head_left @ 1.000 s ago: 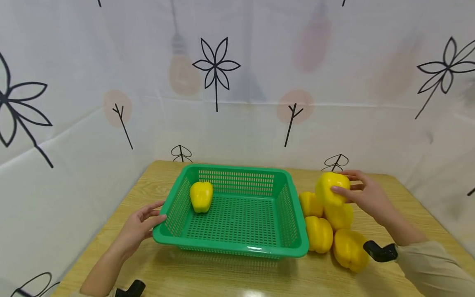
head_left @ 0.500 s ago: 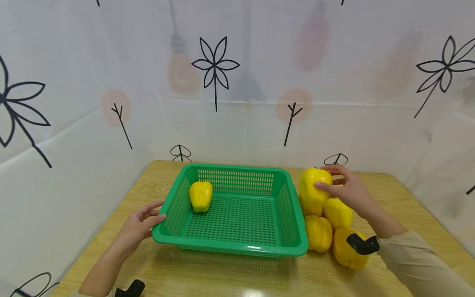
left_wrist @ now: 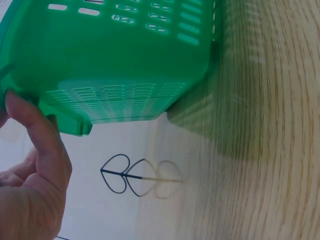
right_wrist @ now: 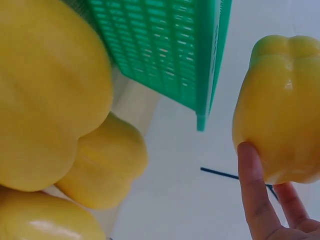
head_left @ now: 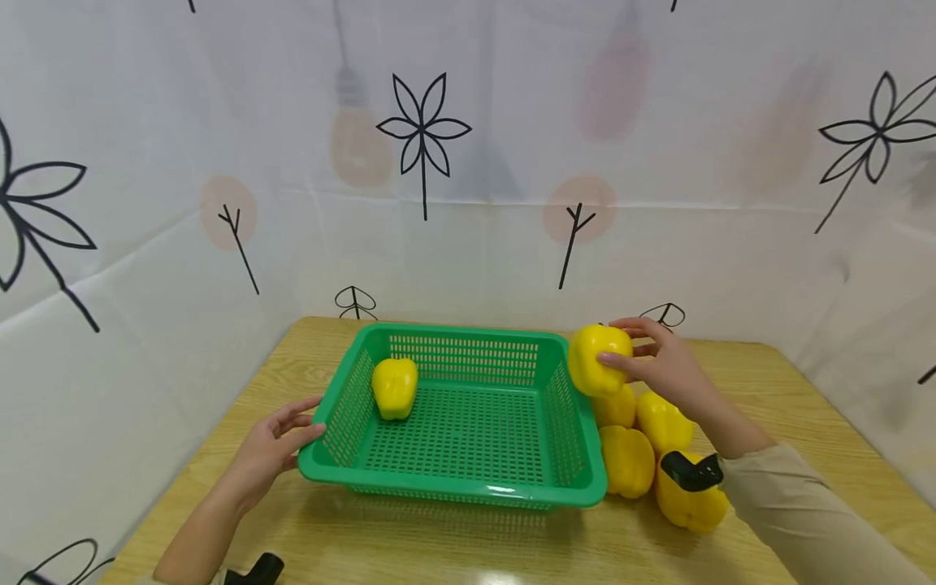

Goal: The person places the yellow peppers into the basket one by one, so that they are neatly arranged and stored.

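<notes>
My right hand (head_left: 661,366) grips a yellow bell pepper (head_left: 595,357) between thumb and fingers, raised above the right rim of a green basket (head_left: 453,493). In the right wrist view the held bell pepper (right_wrist: 282,110) hangs apart from the basket wall (right_wrist: 160,55). My left hand (head_left: 270,447) holds the basket's left rim, thumb over the edge; the left wrist view shows its curled fingers (left_wrist: 40,130) at that rim. Inside the basket, toward the left, lies one yellow bell pepper (head_left: 396,388).
Several yellow bell peppers (head_left: 627,461) sit clustered against the basket's right side, below my right forearm. All stand on a wooden table (head_left: 409,552). Behind it hangs a pale curtain (head_left: 483,260) printed with line-drawn plants.
My right hand has carried the bell pepper left and slightly up, from over the cluster to the basket's right rim. The left hand and basket have stayed put.
</notes>
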`<state>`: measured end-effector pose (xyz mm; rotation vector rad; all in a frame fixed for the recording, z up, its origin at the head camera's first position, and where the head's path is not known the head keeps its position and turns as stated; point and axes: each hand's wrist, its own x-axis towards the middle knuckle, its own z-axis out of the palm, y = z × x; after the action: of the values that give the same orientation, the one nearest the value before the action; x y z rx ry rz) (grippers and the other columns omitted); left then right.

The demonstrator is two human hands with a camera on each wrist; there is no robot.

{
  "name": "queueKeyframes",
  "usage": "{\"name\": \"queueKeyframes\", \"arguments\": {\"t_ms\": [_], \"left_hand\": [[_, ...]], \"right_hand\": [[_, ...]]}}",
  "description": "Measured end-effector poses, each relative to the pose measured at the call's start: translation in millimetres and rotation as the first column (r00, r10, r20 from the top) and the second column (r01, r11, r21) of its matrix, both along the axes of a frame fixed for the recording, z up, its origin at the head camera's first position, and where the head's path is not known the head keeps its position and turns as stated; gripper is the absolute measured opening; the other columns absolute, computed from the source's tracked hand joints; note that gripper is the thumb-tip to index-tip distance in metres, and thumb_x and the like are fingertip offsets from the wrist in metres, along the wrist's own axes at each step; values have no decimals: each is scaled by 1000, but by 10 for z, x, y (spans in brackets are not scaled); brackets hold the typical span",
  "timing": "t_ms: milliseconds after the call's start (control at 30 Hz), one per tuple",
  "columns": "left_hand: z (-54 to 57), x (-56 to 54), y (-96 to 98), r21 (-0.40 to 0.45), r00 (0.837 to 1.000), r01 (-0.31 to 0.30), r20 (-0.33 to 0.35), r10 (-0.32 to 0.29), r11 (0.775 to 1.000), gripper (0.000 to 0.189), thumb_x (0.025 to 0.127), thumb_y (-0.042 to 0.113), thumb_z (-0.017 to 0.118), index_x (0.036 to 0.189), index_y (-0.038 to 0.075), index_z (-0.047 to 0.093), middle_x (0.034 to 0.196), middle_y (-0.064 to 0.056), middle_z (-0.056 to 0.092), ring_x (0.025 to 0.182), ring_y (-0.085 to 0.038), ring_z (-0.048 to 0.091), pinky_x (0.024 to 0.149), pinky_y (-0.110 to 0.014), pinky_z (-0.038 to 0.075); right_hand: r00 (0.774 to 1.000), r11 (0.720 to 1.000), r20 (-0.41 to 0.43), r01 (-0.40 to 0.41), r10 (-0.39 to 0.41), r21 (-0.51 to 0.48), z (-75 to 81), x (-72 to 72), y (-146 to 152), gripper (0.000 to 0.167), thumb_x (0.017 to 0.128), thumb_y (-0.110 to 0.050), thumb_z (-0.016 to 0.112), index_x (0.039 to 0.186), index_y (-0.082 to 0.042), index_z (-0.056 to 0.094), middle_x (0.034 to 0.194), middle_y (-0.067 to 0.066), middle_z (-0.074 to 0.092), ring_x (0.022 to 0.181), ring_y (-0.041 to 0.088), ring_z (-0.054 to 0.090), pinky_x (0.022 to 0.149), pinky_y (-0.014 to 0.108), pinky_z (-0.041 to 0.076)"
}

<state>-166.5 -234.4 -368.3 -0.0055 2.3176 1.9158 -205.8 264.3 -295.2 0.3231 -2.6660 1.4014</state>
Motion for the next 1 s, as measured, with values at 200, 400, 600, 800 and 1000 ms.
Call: {"name": "queueKeyframes", "arguments": {"t_ms": [200, 400, 600, 800, 1000], "left_hand": [[4, 2, 5, 7, 1000, 3, -6, -3, 1000, 61, 90, 24, 63, 142, 5, 36, 117, -15, 44, 84, -15, 59, 70, -34, 53], [-3, -2, 0, -5, 1000, -3, -3, 3, 1000, 61, 90, 25, 63, 142, 6, 36, 119, -16, 43, 85, -15, 58, 70, -34, 53], [-11, -3, -2, -11, 1000, -1, -9, 1, 1000, 61, 90, 25, 63, 142, 6, 36, 119, -16, 44, 86, -15, 58, 70, -34, 53], [-11, -1, -1, -8, 1000, 1, -12, -2, 1000, 61, 90, 25, 63, 142, 5, 36, 118, -16, 44, 86, -16, 59, 71, -34, 53], [-7, 3, -1, -12, 1000, -1, -8, 1, 1000, 61, 91, 25, 63, 142, 6, 36, 118, -16, 44, 86, -16, 58, 71, -34, 53]], "right_hand": [[1000, 1000, -4, -16, 16, -2, 33, -40, -112, 58, 86, -36, 68, 131, -6, 46, 125, 21, 41, 104, 39, 49, 71, 40, 54], [999, 999, 11, -35, 35, -19, 67, -81, -212, 59, 84, -36, 69, 131, -8, 46, 125, 19, 42, 105, 37, 50, 73, 43, 53], [997, 997, 18, -70, 71, -45, 100, -112, -305, 57, 85, -31, 70, 132, -7, 47, 127, 17, 42, 107, 36, 51, 73, 40, 53], [994, 993, 25, -105, 107, -55, 129, -181, -406, 52, 86, -27, 69, 129, -6, 48, 127, 18, 42, 106, 36, 51, 72, 37, 54], [988, 986, 32, -148, 151, -82, 143, -280, -528, 47, 87, -22, 67, 127, -6, 48, 128, 19, 40, 103, 36, 52, 73, 40, 54]]}}
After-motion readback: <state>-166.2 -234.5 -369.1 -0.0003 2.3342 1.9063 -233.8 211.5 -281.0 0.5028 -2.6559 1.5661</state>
